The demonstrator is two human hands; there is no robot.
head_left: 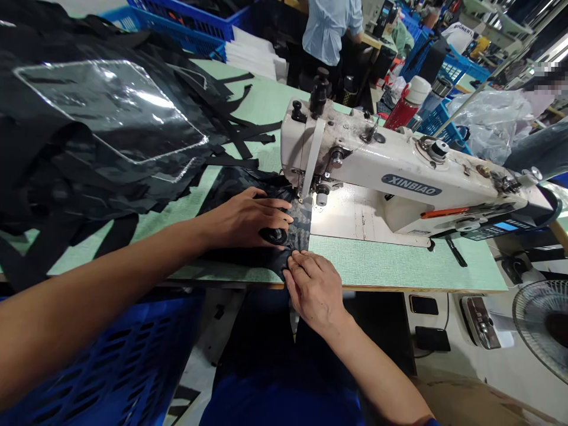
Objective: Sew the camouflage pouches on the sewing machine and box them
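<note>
Dark camouflage fabric (302, 222) lies under the needle area of a white sewing machine (364, 160), its near edge hanging over the table front. My left hand (248, 222) rests on it, left of the needle, with fingers reaching toward the presser foot. A black rounded roll or fold (273, 236) shows between the thumb and fingers; whether it is part of the fabric I cannot tell. At the table edge, my right hand (315, 290) grips the near side of the fabric, fingertips pressed together on top and thumb side lower.
A heap of black pieces with clear plastic windows (115, 109) covers the left of the green table (373, 260). Below are a blue basket (110, 361) and a fan (545, 325). A red bottle (406, 103) stands behind the machine; a person in a blue shirt (331, 29) is beyond.
</note>
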